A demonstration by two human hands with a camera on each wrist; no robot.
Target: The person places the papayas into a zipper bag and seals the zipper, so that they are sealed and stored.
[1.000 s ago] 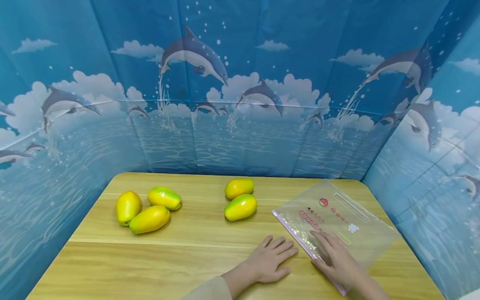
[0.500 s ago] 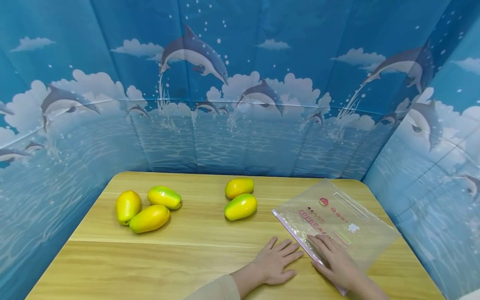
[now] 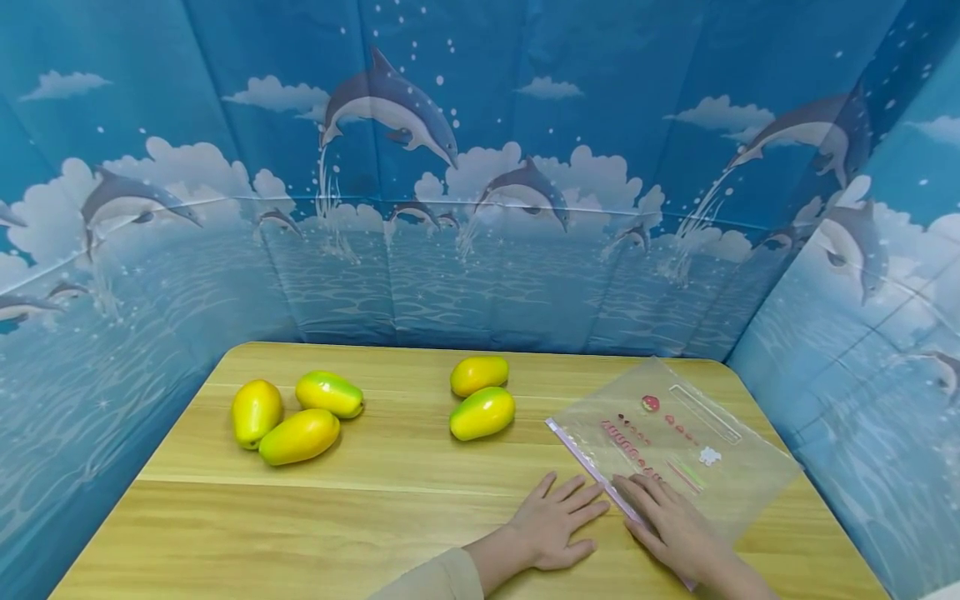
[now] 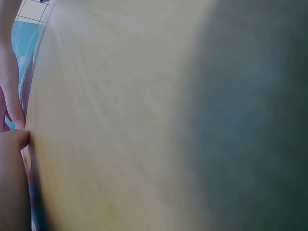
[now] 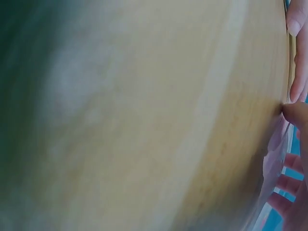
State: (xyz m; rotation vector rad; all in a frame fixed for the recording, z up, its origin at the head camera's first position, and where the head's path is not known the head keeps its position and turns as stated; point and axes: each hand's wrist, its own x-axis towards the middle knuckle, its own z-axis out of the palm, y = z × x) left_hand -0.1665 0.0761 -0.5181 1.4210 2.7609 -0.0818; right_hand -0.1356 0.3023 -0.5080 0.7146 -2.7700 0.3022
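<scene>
In the head view my left hand [image 3: 557, 527] lies palm down on the wooden table, fingers spread, left of the clear zip bag. My right hand [image 3: 671, 529] rests on the bag's near part, across its pinkish zip edge, with the thumb on the table side. Flat and tilted, the transparent zip bag [image 3: 720, 417] carries red and white prints. The right wrist view shows my right thumb [image 5: 294, 113] touching the tabletop beside the pinkish strip [image 5: 274, 156]. In the left wrist view, the left thumb [image 4: 18, 138] shows at the edge.
Two yellow-green mango-like fruits [image 3: 482, 414] sit at the back middle of the table [image 3: 300, 533]. Three more such fruits [image 3: 300, 437] are grouped at the back left. A blue dolphin-printed curtain [image 3: 480, 275] encloses the table's back and sides.
My left hand has slid slightly right, closer to the bag's zip edge. The right hand's fingers have drawn back a little on the bag. The fruits stay put.
</scene>
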